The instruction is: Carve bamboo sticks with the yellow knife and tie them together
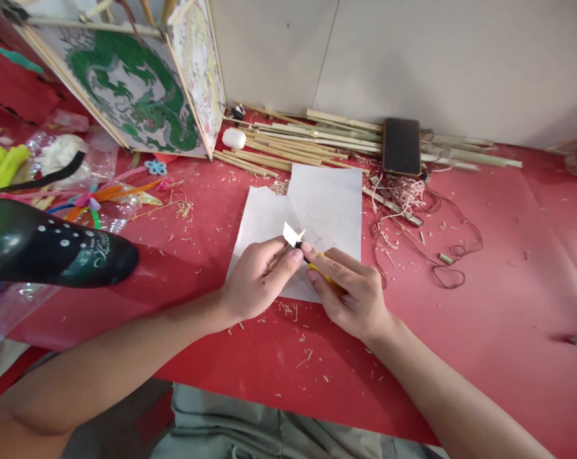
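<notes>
Table (508, 306): red, stretching back to a pale wall (460, 64).
Lantern (135, 89): at the back left, four-sided, a green dragon on its near panel.
Bottle (58, 242): dark, with white lettering, at the left, its rounded end pointing right.
Paper (326, 197): white, torn along its top left edge, lying under and behind both hands.
Sticks (288, 146): many, pale, lying in a loose row along the wall.
Left grip (254, 280): over the paper, fingers and thumb closed in a pinch on a thin pale strip.
Right grip (352, 287): close beside the left, wrapped around the knife's yellow handle.
Block (401, 146): dark and flat, resting on the sticks.
Knife (324, 273): between the hands, its bright blade angled up and left, the left thumb at its black neck.
Strip (302, 234): its pointed tip shows just beside the blade.
Shavings (288, 309): scattered around the paper.
</notes>
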`<action>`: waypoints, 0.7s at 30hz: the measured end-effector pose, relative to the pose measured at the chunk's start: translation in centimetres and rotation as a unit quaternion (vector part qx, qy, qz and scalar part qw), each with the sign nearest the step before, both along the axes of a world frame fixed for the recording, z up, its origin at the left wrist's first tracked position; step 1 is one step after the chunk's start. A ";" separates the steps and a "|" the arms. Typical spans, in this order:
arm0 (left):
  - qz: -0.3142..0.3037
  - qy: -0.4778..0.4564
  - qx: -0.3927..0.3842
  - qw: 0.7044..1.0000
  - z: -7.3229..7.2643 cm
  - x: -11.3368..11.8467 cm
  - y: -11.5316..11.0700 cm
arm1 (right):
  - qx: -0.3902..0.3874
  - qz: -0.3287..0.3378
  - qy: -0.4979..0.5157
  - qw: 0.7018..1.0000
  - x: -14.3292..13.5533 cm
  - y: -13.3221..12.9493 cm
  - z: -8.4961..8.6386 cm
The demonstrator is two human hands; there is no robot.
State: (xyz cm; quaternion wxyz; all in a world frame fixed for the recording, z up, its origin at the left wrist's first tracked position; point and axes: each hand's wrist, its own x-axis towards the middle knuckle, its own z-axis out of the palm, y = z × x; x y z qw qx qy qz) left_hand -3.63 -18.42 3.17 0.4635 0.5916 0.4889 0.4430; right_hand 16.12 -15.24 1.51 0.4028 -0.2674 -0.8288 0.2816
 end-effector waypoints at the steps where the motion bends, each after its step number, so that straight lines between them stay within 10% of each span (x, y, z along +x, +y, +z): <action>1: 0.005 0.011 0.005 1.000 0.0 0.0 0.0 | 0.001 -0.003 -0.004 1.000 0.0 0.0 0.0; 15: 0.060 0.117 0.060 0.990 0.2 -0.1 0.4 | 0.035 -0.091 -0.063 0.993 -0.1 -0.2 0.0; 21: 0.039 0.093 0.039 0.994 0.0 0.0 0.1 | -0.004 0.003 0.000 1.000 0.0 0.5 0.4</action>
